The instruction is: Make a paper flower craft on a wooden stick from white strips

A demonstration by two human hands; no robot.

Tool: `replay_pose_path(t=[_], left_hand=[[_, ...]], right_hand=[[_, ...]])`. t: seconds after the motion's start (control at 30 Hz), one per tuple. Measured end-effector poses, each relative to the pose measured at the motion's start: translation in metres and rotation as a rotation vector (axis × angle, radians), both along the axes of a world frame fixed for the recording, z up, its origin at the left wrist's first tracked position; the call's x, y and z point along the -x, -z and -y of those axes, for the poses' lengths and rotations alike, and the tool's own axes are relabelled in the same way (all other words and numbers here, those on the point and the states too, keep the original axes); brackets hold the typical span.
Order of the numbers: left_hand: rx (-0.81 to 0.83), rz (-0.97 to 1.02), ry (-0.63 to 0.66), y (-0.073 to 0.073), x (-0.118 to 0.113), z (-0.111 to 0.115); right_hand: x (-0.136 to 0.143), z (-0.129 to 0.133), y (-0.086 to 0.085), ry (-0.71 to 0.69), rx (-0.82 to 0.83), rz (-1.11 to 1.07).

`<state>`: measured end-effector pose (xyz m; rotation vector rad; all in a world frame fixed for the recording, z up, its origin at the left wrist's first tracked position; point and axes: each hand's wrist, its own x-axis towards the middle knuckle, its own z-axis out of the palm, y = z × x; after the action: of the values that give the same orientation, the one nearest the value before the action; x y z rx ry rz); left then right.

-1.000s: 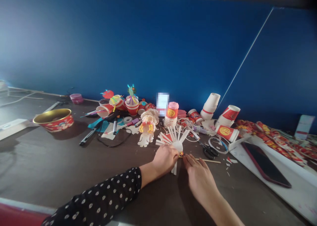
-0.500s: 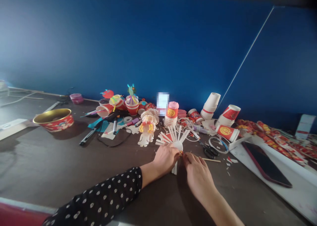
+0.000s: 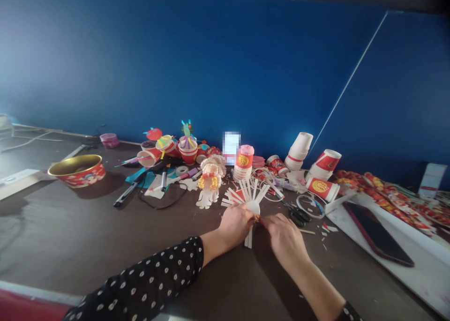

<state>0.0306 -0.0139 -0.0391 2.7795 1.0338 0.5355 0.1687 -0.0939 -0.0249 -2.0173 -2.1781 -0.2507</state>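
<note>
Work inspected: a cut paper cup (image 3: pixel 252 207) lying on the dark table (image 3: pixel 140 246), its pale base as the hub. Its strips (image 3: pixel 248 239) fan out chiefly from ten to one o'clock, with a pair pointing to six.

Grip: the left hand (image 3: pixel 236 223) comes in from eight o'clock, fingers bent over the near edge of the hub and holding it. The right hand (image 3: pixel 286 240) comes in from four o'clock, its fingertips meeting a small red-and-yellow strip end (image 3: pixel 258 218) at about five o'clock of the hub. Whether these fingertips pinch the end or merely steady it cannot be told (the thumb is hidden).

Surroundings: a thin wooden stick (image 3: pixel 308 232) shows beyond the right hand at four o'clock, its inner part out of sight. Black scissors (image 3: pixel 298 216) lie at three o'clock; a curled paper figure (image 3: pixel 210 190) stands at ten.

Assessment: the step in hand appears to be the shaping of a single strip, probably rolling or folding its end. The next move calls for a firm left hold on the hub and a small, even turn by the right fingertips; too hard a pull could crease or tear the paper.
</note>
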Motion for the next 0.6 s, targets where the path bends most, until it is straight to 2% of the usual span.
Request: replay_pose_path(t=[0.27,0.6], left_hand=[[0.048,0.015,-0.016,-0.004,0.000,0.003],[0.071,0.004,0.009,-0.003,0.003,0.002]], right_hand=[[-0.011,-0.007,-0.001,-0.102,-0.007,-0.059],[-0.068,0.001,0.001,0.026,0.006,0.061]])
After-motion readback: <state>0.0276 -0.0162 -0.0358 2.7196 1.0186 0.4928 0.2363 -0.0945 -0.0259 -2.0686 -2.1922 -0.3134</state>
